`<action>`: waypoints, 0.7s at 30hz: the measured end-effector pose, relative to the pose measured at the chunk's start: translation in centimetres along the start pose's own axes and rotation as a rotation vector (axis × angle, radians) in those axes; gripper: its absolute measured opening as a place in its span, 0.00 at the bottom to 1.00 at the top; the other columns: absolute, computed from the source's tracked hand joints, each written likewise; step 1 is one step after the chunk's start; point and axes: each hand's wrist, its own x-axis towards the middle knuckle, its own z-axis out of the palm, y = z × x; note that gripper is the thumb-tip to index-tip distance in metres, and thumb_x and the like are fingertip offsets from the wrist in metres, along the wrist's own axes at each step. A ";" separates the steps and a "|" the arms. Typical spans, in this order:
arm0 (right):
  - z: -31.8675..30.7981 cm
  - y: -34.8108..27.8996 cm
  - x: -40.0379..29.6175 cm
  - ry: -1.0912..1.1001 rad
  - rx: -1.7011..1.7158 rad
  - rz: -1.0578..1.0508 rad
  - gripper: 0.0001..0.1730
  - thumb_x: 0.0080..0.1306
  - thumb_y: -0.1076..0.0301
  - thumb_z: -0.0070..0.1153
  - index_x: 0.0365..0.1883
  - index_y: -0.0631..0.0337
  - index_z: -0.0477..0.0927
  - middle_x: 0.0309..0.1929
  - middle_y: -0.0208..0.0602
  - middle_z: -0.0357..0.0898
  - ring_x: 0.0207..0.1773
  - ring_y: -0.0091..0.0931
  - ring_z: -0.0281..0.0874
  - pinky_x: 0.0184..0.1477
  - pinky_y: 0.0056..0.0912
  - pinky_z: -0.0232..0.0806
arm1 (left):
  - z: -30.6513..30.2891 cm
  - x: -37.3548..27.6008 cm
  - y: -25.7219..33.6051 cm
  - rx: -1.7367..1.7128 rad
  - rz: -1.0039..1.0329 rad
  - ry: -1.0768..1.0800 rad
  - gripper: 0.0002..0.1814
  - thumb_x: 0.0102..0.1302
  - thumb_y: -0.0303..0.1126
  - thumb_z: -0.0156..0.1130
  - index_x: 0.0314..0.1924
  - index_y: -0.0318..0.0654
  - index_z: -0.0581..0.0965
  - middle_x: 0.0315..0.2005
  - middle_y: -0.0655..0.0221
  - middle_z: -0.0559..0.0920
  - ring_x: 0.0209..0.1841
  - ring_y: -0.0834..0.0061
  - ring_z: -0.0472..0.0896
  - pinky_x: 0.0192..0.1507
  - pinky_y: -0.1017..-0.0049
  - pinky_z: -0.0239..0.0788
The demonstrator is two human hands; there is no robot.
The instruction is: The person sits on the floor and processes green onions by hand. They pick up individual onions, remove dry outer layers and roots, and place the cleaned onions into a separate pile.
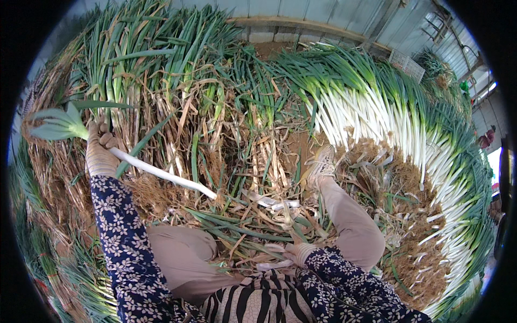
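My left hand (pixel 101 141), in a soiled knit glove, is closed around a green onion (pixel 161 173) near where its white stalk meets the green leaves. The leaves fan out to the left, and the root end points to the lower right. My right hand (pixel 295 252), gloved as well, is low in front of my torso, close to pale peeled sheaths (pixel 274 264); its fingers are blurred and partly hidden, so I cannot tell whether it grips anything. Unpeeled green onions with dry brown husks (pixel 173 149) lie beyond my left hand.
Peeled green onions (pixel 363 109) with white stalks form a long curved row ahead and along the right. Leaf and husk scraps (pixel 242 230) cover the ground between my legs. More green onions (pixel 85 274) lie at the lower left. A plastic crate (pixel 406 66) sits by the metal wall (pixel 315 12).
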 end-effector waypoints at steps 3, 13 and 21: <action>-7.0 -1.8 1.2 -0.117 -0.128 0.054 0.28 0.63 0.52 0.53 0.59 0.56 0.70 0.51 0.49 0.75 0.52 0.39 0.74 0.55 0.38 0.67 | 1.1 -0.7 -2.5 0.110 -0.036 -0.007 0.14 0.68 0.38 0.55 0.45 0.34 0.73 0.26 0.73 0.76 0.17 0.88 0.66 0.14 0.88 0.61; -18.5 13.2 28.5 0.618 0.433 0.530 0.29 0.59 0.47 0.53 0.51 0.58 0.76 0.50 0.48 0.77 0.56 0.38 0.73 0.58 0.37 0.64 | 5.5 -2.9 -9.7 0.579 -0.163 -0.126 0.18 0.60 0.41 0.65 0.43 0.37 0.74 0.28 0.72 0.77 0.22 0.84 0.75 0.20 0.85 0.69; -21.9 10.7 29.2 0.483 0.460 0.533 0.30 0.63 0.61 0.53 0.61 0.65 0.65 0.60 0.50 0.68 0.59 0.40 0.69 0.59 0.38 0.64 | 7.5 -3.8 -11.4 0.594 -0.255 -0.072 0.19 0.61 0.41 0.64 0.47 0.36 0.75 0.30 0.68 0.79 0.25 0.81 0.77 0.24 0.82 0.68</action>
